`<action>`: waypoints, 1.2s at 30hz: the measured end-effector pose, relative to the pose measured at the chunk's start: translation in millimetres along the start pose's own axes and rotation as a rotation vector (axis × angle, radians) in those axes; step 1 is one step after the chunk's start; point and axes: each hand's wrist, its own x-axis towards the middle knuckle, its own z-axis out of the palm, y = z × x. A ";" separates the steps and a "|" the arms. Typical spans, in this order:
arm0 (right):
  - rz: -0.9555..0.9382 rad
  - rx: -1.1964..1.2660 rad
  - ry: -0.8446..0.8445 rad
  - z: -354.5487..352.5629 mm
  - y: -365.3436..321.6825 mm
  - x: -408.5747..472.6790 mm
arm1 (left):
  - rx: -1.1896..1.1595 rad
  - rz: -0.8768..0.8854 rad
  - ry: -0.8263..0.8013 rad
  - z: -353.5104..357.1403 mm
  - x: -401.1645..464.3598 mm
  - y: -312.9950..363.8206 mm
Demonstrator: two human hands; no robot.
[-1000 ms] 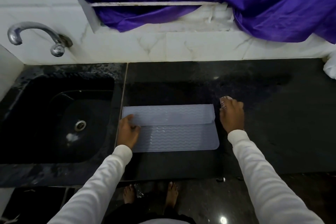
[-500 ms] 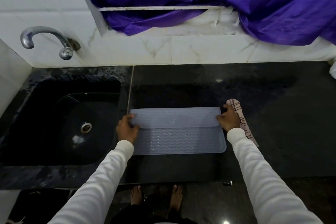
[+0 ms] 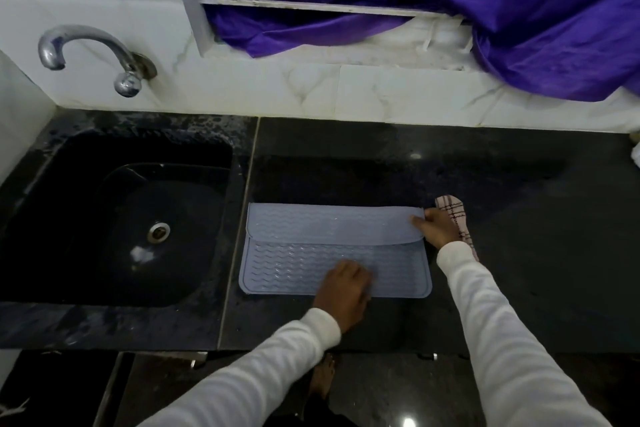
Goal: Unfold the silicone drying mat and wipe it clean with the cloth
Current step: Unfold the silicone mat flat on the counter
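The blue silicone mat (image 3: 332, 246) lay still folded on the black countertop (image 3: 519, 218), near its front edge and just right of the sink (image 3: 114, 218). The right hand (image 3: 438, 227) pinched the folded flap's right corner, the checked cloth (image 3: 455, 218) beneath that hand. The left hand (image 3: 343, 291), fingers relaxed, pressed on the mat's front layer.

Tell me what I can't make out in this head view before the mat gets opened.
- Cloth: mostly hidden behind the right hand and sleeve.
- Mat surface under the folded flap: covered, so its dirt is unknown.
- Left hand: motion-blurred; cannot tell whether it presses the mat.
- White object at the right edge: cut off.
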 end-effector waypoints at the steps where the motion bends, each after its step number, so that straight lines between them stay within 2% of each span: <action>1: 0.001 -0.004 -0.020 -3.6 1.1 1.7 | 0.021 0.037 -0.054 8.9 8.7 15.4; 5: -0.014 -0.027 -0.078 -12.1 2.9 2.9 | 0.068 0.102 -0.230 28.0 42.7 67.5; 9: 0.005 0.013 -0.128 -15.0 4.0 6.1 | 0.257 0.133 -0.320 42.2 67.1 94.9; 14: 0.047 0.124 -0.155 -16.3 -4.0 3.6 | 0.313 0.070 -0.341 49.9 78.7 100.0; 19: 0.058 0.143 -0.146 -12.4 1.7 7.3 | 0.388 0.161 -0.333 53.6 76.2 101.2; 23: 0.051 0.213 -0.179 -15.5 -7.7 -0.4 | 0.232 0.049 -0.340 42.8 84.7 103.7; 26: 0.013 0.274 -0.222 -20.7 -18.7 -6.8 | 0.031 0.011 -0.272 25.5 81.1 100.1; 30: -0.088 0.259 -0.254 -30.7 -47.9 -19.8 | -0.178 0.054 -0.068 2.7 55.1 90.8; 36: -0.219 0.123 -0.281 -27.1 -107.6 -43.9 | -0.290 0.029 0.149 -43.1 21.6 84.4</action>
